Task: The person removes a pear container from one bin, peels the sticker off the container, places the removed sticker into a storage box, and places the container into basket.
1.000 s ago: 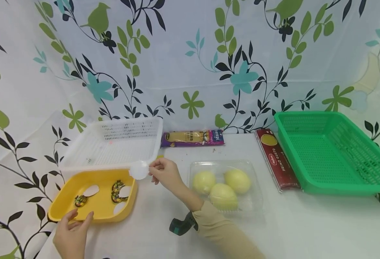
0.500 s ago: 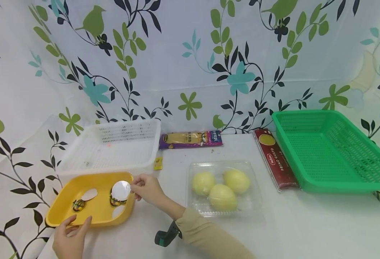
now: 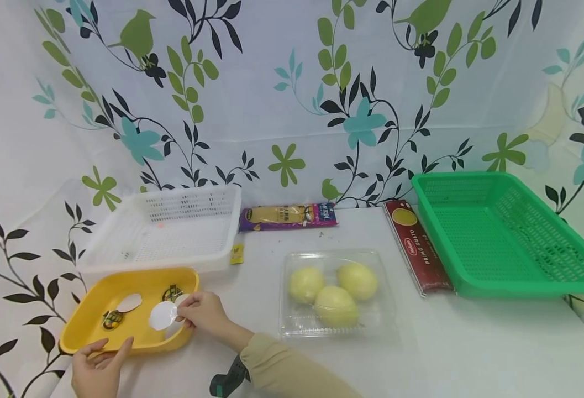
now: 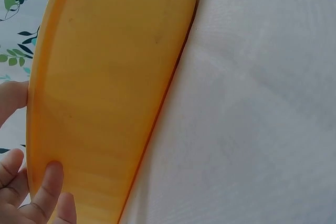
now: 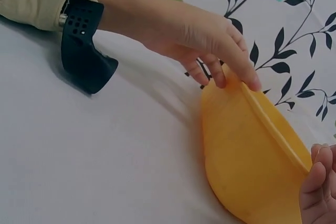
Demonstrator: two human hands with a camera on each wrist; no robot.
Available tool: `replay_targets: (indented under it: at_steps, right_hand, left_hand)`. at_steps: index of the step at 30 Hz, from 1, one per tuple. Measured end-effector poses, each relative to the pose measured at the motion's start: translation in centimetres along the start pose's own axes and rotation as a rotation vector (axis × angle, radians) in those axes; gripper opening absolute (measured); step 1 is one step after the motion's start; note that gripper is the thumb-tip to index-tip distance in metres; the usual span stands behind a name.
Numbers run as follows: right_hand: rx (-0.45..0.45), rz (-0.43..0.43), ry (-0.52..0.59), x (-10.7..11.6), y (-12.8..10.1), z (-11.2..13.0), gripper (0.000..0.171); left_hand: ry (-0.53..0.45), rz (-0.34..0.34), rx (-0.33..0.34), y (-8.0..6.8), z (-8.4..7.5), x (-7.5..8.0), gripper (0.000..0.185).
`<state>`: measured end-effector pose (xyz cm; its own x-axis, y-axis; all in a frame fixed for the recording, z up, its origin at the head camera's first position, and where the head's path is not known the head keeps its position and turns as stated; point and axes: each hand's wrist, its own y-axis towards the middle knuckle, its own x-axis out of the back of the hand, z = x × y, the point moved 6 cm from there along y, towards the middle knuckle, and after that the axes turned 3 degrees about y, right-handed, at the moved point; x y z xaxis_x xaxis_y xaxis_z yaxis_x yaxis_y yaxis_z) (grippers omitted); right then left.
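Note:
A shallow yellow plastic basin (image 3: pixel 140 348) stands at the left of the table. My left hand (image 3: pixel 99 362) grips its near rim, with fingers against the outer wall (image 4: pixel 105 77) in the left wrist view. My right hand (image 3: pixel 202 314) pinches a thin white round disc (image 3: pixel 163 315) by its edge, over the basin's right side. Under and beside it lie other white pieces, partly hidden by the disc and fingers. Inside the basin are a colourful patterned item (image 3: pixel 112 319), a white oval piece (image 3: pixel 130 302) touching it, and a second patterned item (image 3: pixel 172 293).
Behind the basin is a white mesh basket (image 3: pixel 182 260). A purple pasta-like packet (image 3: pixel 288 216) and small yellow sachet (image 3: pixel 237 254) lie near it. A clear box (image 3: pixel 292 326) holds yellow-green round fruit (image 3: pixel 336 305). To the right are a red packet (image 3: pixel 417 249) and green basket (image 3: pixel 515 287).
My right hand has carried the white disc left and down, from beside the white basket to over the basin's interior. My left hand keeps its hold on the rim. The head view has shifted slightly.

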<state>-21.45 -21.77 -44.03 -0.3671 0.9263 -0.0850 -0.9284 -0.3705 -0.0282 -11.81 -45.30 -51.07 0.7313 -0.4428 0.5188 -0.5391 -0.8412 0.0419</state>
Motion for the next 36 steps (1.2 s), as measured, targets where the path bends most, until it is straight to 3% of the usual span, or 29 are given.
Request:
replay_targets:
  at_steps: [10,22,31,36]
  right_hand:
    - [0.003,0.004,0.0,0.1,-0.1,-0.3,0.008]
    - [0.016,0.027,-0.007,0.1,-0.2,-0.1,0.01]
    - [-0.002,0.046,0.015,0.3,-0.9,0.5,0.007]
    - [0.004,0.07,0.048,0.6,-1.5,1.3,0.005]
  left_hand:
    - [-0.017,0.0,0.002,-0.2,0.1,0.1,0.051]
    - [0.006,-0.02,-0.049,-0.3,-0.3,0.1,0.049]
    - [-0.008,0.011,-0.066,-3.1,-3.9,1.5,0.044]
    - [0.052,-0.04,-0.155,-1.7,-3.1,0.1,0.048]
